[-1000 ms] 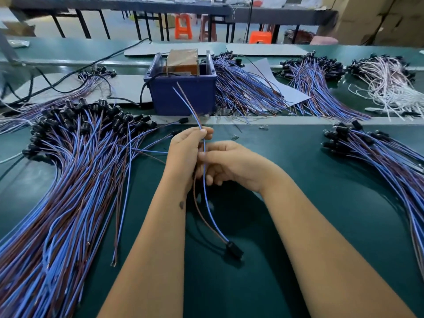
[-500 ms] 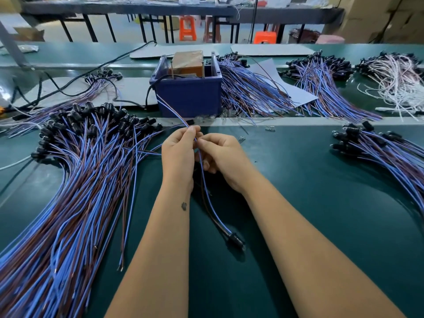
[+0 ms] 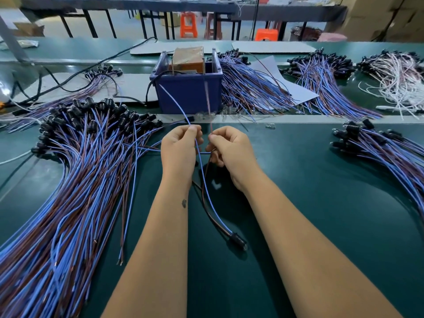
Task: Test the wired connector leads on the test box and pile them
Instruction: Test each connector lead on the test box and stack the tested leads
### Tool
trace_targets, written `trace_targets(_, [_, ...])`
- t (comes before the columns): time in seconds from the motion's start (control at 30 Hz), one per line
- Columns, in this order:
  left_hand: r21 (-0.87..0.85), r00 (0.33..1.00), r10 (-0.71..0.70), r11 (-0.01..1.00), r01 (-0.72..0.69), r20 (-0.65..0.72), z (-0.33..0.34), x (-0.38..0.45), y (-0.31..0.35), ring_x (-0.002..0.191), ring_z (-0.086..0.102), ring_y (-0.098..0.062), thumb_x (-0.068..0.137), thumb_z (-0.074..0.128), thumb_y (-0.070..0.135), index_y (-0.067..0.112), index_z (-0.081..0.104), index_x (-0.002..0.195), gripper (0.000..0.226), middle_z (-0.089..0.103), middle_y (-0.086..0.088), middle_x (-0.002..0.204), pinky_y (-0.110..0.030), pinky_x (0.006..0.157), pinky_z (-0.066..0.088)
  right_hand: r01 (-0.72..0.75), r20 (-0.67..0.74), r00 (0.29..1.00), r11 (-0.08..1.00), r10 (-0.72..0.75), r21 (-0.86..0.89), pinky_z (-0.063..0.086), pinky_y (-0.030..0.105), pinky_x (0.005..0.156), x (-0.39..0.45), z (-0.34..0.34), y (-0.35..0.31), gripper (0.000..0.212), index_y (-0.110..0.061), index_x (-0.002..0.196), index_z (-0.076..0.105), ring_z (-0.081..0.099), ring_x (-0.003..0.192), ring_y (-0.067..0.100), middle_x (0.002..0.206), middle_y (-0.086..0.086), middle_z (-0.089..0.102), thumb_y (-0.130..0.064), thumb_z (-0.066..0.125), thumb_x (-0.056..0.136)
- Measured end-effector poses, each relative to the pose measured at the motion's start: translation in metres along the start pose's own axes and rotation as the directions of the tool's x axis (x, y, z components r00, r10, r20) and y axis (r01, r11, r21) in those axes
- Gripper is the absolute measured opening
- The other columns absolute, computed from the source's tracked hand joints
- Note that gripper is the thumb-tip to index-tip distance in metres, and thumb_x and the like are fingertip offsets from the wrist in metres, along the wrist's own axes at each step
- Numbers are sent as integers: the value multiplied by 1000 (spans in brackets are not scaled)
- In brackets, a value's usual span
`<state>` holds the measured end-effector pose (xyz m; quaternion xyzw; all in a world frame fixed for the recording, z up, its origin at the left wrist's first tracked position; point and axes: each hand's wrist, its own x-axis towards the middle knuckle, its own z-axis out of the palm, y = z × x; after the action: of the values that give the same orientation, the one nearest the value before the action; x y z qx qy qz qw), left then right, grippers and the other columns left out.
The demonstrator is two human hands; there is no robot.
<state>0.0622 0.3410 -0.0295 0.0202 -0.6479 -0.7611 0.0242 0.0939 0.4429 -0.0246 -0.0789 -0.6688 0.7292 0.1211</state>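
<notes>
One connector lead lies between my forearms, its black connector (image 3: 237,240) resting on the green table. My left hand (image 3: 180,149) pinches the lead's blue wire (image 3: 207,193), whose free end rises toward the blue test box (image 3: 189,94). My right hand (image 3: 229,149) pinches the brown wire (image 3: 209,120), which points up, blurred, in front of the box. A big pile of blue-and-brown leads (image 3: 75,180) with black connectors spreads over the table's left side.
A smaller bundle of leads (image 3: 385,150) lies at the right. More bundles (image 3: 252,88) sit behind the box, with white-wired ones (image 3: 397,76) at far right. Black cables run left of the box. A pale strip (image 3: 275,119) crosses the table beyond my hands.
My hands have drawn apart, separating the two wires: blue stays in the left hand, brown now stands apart in the right hand. Both wire ends lifted toward the box.
</notes>
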Motion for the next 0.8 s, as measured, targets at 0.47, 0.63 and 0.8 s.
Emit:
trace_targets(0.47, [228,990,135,963,-142,44,2,-6,0,44,33,-3,98,52,21,24,72,97,20,43,18,43,-16,46,30,95,-97,991,995,-93,15,34,15,41,1,-4,0,21,-15,91,66,43,42,5,58,1,60,1,52,87])
trace_targets(0.63, [191,986,165,968,-161,-4,-1,-7,4,41,32,-3,98,52,20,25,73,100,22,38,19,43,-11,42,28,122,-80,990,991,-118,53,35,15,41,2,-6,2,20,-19,108,69,40,39,6,56,-3,57,-10,56,96])
trace_targets(0.8, [106,992,127,987,-124,-20,-5,-3,9,41,27,-5,92,42,6,23,70,90,33,32,15,43,-19,41,26,121,-104,988,992,-117,36,36,15,42,5,-7,4,20,-22,109,69,42,40,7,59,-2,58,-12,56,97])
